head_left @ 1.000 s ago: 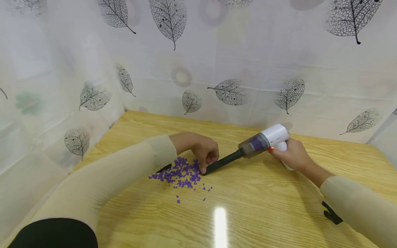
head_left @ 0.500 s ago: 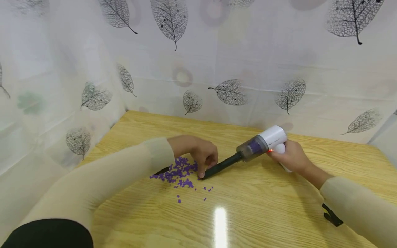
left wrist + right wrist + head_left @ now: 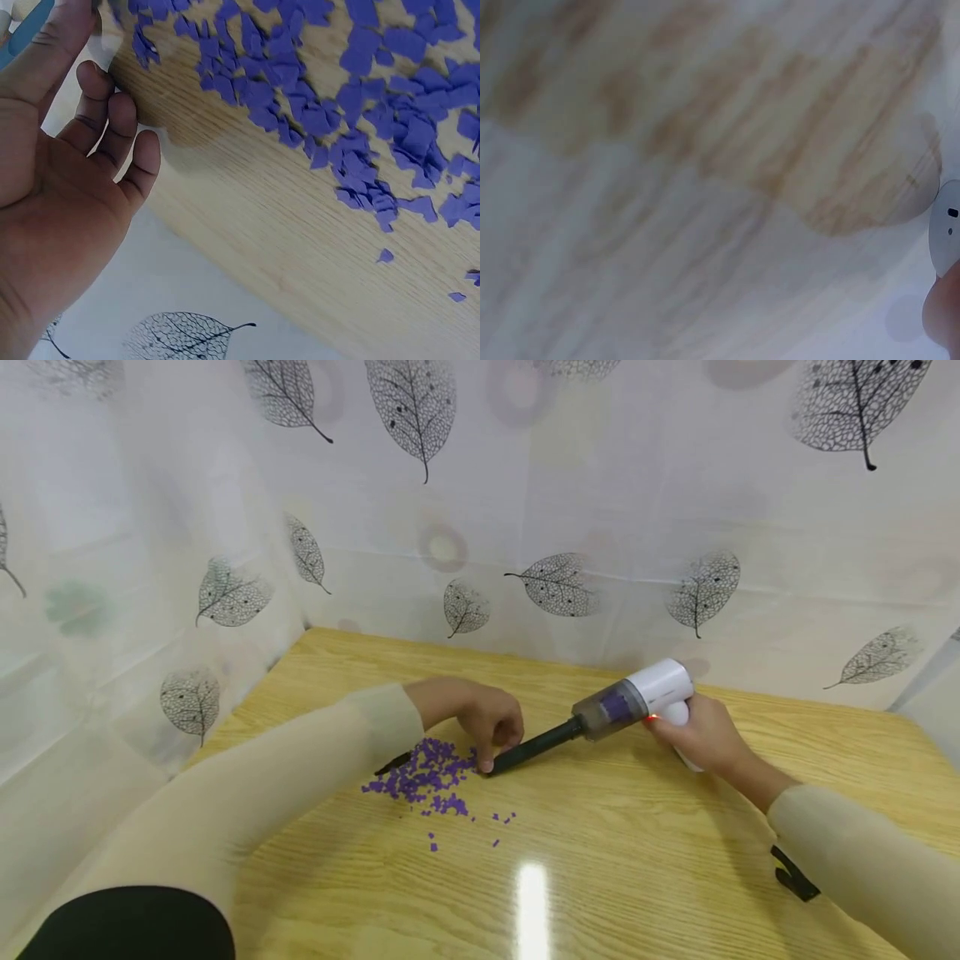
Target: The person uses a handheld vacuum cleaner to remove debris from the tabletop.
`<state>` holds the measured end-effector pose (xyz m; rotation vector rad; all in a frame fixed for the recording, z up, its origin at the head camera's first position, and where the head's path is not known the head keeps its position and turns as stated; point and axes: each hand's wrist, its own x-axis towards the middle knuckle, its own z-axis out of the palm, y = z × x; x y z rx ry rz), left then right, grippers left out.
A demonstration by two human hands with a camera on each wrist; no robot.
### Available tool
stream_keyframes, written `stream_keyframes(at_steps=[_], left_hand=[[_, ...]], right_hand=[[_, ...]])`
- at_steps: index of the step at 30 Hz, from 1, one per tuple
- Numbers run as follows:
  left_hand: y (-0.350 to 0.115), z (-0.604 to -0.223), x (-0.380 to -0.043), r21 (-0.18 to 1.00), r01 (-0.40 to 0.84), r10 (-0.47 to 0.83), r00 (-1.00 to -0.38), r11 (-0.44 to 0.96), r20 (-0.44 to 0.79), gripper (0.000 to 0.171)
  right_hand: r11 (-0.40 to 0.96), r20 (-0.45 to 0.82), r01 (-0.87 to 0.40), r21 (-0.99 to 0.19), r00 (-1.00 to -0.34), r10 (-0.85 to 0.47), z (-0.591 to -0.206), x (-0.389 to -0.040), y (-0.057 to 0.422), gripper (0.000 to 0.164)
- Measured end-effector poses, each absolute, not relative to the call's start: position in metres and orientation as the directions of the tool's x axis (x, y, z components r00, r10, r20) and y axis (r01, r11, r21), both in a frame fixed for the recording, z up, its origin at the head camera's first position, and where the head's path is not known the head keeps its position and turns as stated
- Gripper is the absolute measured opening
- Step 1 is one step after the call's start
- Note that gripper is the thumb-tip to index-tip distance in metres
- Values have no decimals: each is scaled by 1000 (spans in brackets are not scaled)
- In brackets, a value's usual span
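Note:
My right hand (image 3: 708, 735) grips the handle of a white handheld vacuum cleaner (image 3: 663, 685) with a clear dust cup (image 3: 611, 708); purple shows inside the cup and a red light glows by the handle. Its black nozzle (image 3: 536, 747) slants down left to the table. At the nozzle's tip my left hand (image 3: 491, 718) pinches with thumb and forefinger. Purple paper scraps (image 3: 427, 777) lie in a loose heap beside and below that hand. In the left wrist view the scraps (image 3: 360, 161) spread right of the curled fingers (image 3: 124, 120). In the right wrist view only a white vacuum part (image 3: 946, 229) and a fingertip show.
The wood-grain table (image 3: 622, 877) meets a leaf-printed curtain (image 3: 585, 510) at the back and left. A few stray scraps (image 3: 432, 843) lie in front of the heap. Black straps (image 3: 795, 872) hang under the right sleeve.
The nozzle tip and my left hand first shift slightly toward me, then back away again. Fewer scraps lie right by the nozzle tip than one second ago. The right hand keeps its grip.

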<state>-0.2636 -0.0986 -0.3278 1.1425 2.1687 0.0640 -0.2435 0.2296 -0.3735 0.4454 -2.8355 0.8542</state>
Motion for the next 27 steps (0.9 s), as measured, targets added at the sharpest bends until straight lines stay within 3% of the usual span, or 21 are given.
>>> stream_keyframes(at_steps=[8,18,27], left_hand=[[-109,-325,-274,432,671,773,-357,603,-525,22],[-123,-325,-284,416,627,737,-426,659,-525,21],[-120,-324,-277,401,639,730,-404,656,-552,23]], right_hand=[[803,243,-319,-503,-944,-223,-375,-251,228,33],[793,232,-313,-523,-947,-221,-376,-265,212,33],[793,244,-325,-515,-943,-228,-376,-264,210,35]])
